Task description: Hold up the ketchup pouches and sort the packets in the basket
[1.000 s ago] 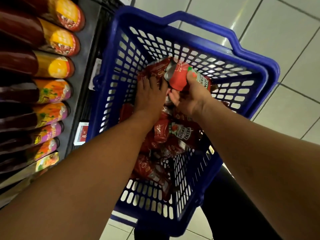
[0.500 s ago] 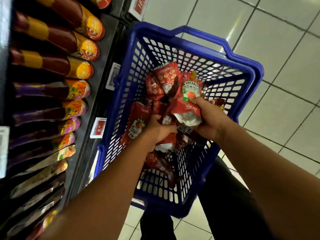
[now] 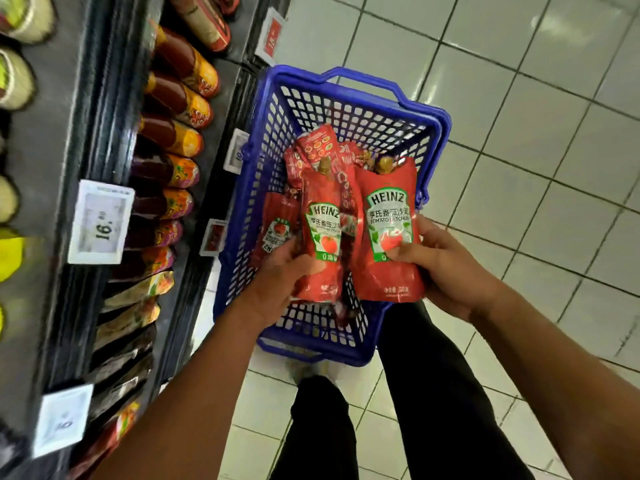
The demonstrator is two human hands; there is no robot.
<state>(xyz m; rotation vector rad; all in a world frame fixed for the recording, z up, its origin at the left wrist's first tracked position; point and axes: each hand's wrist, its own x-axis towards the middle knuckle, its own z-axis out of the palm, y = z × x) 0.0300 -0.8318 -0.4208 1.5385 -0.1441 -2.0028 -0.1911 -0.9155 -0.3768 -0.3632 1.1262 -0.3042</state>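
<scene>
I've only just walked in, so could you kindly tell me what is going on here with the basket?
A person stands in a shop aisle over a blue basket on the tiled floor. The left hand grips one red Heinz ketchup pouch, and the right hand grips another ketchup pouch, both held upright above the basket. More red pouches lie inside the basket. To the left, a dark shelf carries rows of sauce bottles and price tags.

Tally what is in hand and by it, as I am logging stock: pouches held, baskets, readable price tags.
Ketchup pouches held: 2, one in the left hand, one in the right hand
Blue basket: 1
Price tags reading 16: 1
Total: 4
</scene>
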